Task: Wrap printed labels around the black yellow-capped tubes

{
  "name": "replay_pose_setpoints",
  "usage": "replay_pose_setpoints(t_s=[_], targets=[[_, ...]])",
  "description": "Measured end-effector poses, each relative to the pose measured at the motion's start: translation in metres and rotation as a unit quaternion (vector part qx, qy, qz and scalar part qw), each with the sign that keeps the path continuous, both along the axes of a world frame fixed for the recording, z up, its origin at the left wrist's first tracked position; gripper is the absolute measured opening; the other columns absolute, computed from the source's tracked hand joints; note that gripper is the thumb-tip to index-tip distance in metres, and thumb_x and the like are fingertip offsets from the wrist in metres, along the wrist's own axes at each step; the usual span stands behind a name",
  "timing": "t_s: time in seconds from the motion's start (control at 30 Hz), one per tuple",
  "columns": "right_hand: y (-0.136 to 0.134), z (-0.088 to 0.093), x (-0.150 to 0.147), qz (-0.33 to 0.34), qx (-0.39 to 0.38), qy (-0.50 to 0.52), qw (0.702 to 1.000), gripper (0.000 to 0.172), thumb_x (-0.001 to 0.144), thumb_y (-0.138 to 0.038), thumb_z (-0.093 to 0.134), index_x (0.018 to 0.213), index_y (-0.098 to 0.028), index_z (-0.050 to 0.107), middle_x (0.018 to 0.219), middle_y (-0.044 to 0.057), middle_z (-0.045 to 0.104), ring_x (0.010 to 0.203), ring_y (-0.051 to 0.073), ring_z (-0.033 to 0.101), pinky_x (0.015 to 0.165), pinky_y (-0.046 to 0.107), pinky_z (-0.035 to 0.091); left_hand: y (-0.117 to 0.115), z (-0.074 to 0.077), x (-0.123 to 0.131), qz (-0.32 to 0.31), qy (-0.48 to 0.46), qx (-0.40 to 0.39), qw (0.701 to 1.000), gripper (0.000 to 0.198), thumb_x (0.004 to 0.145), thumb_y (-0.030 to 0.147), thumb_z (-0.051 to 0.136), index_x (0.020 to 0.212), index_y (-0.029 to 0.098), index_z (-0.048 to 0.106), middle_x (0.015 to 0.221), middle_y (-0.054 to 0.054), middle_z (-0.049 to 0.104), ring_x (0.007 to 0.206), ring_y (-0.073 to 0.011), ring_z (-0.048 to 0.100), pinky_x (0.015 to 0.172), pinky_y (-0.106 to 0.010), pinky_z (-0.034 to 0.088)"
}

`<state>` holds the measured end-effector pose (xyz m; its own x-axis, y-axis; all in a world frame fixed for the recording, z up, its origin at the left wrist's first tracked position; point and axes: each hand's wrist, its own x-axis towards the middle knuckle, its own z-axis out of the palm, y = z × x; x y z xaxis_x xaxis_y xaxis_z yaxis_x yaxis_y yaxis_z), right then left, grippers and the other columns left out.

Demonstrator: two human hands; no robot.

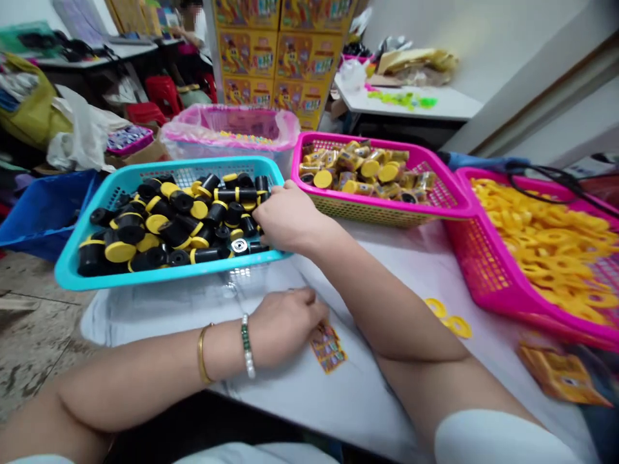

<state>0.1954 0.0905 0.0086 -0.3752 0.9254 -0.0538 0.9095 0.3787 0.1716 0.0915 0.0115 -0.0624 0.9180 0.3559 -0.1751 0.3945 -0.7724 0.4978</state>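
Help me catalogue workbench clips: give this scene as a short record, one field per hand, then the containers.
Left hand: at the printed slips on the white table; grip unclear
Right hand: at the right end of the turquoise basket; fingertips hidden
Contents of turquoise basket: black-and-yellow cylinders
Middle pink basket: gold-wrapped cylinders
Right pink basket: heaped yellow rings
On table: loose yellow rings beside the right forearm

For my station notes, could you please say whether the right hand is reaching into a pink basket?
No, the right hand is at the turquoise basket.
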Motion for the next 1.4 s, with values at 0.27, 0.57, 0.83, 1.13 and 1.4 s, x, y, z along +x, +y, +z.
replay_pose_setpoints(t_s=[0.27,0.57,0.83,1.13,1.4], targets=[[0.001,0.016,0.018,0.014,0.067,0.314,0.947,0.027,0.08,-0.011,0.057,0.104,-0.013,0.069,0.103,0.007,0.072,0.092,0.019,0.062,0.08,0.028,0.044,0.001,-0.003,-0.001,0.108,-0.073,-0.032,0.991,0.01,0.091,0.025,0.058,0.094,0.018,0.063,0.105,-0.009,0.063,0.086,-0.0207,0.063,0.08,-0.036,0.055],[0.007,0.023,0.029,-0.052,-0.013,0.638,0.768,0.016,0.088,-0.018,0.055,0.074,-0.017,0.062,0.066,-0.003,0.055,0.059,0.008,0.049,0.053,0.019,0.039,-0.003,0.005,-0.001,0.11,-0.127,-0.042,0.985,0.007,0.09,0.014,0.055,0.085,0.018,0.055,0.1,-0.009,0.065,0.088,-0.0203,0.063,0.078,-0.032,0.055],[0.012,0.02,0.04,-0.09,-0.18,0.738,0.645,0.044,0.062,-0.049,0.087,0.068,-0.018,0.057,0.055,-0.004,0.06,0.047,0.008,0.053,0.045,0.019,0.043,0.034,0.073,-0.046,0.308,-0.424,-0.165,0.835,0.009,0.091,0.025,0.062,0.099,0.022,0.06,0.075,0.002,0.067,0.057,-0.0106,0.061,0.053,-0.021,0.05],[-0.001,0.022,0.024,-0.049,-0.301,0.627,0.716,0.044,0.068,-0.057,0.081,0.071,-0.016,0.068,0.052,-0.004,0.058,0.044,0.007,0.049,0.04,0.018,0.041,0.064,0.077,-0.062,0.391,-0.399,-0.075,0.826,0.047,0.089,0.026,0.058,0.135,0.018,0.05,0.057,0.008,0.061,0.047,-0.0111,0.058,0.053,-0.021,0.046],[-0.002,0.022,0.017,-0.053,-0.279,0.613,0.737,0.043,0.065,-0.053,0.083,0.062,-0.015,0.064,0.051,-0.003,0.057,0.043,0.007,0.048,0.041,0.019,0.039,0.07,0.073,-0.063,0.376,-0.382,-0.067,0.841,0.044,0.093,0.027,0.053,0.135,0.016,0.05,0.055,0.008,0.055,0.049,-0.0112,0.051,0.053,-0.021,0.04]])
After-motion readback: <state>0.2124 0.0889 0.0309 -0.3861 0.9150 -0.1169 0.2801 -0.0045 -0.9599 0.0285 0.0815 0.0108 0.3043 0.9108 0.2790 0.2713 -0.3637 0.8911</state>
